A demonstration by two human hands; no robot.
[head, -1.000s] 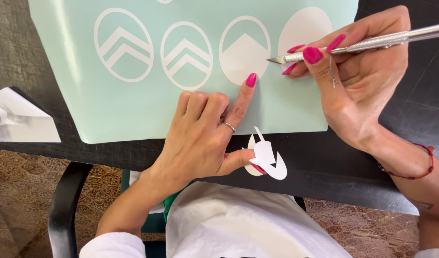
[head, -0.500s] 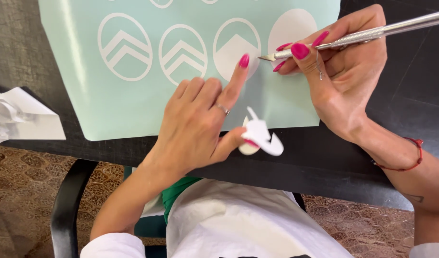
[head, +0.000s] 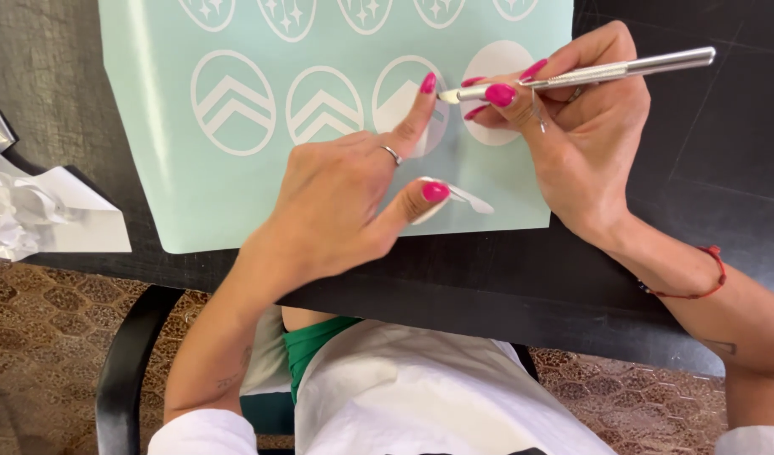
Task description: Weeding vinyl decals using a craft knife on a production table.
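Note:
A pale green vinyl sheet [head: 176, 194] with white oval chevron decals lies on a black table [head: 488, 278]. My left hand [head: 336, 202] rests flat on the sheet, its index finger pressing on one oval decal [head: 399, 93]. A white scrap of peeled vinyl [head: 467, 198] sticks to my left thumb. My right hand [head: 581, 126] holds a silver craft knife [head: 606, 72] like a pen, its tip at the edge of that decal, beside a plain white oval [head: 496, 63].
Crumpled white backing scraps [head: 33, 211] lie at the table's left edge. A black chair arm [head: 125, 362] and patterned floor [head: 33, 337] show below. My lap has a white garment over green.
The view has shifted, so the sheet sits lower in frame. My left index finger slid up onto the third decal. The knife tip came in to meet it. The scrap stays on my thumb.

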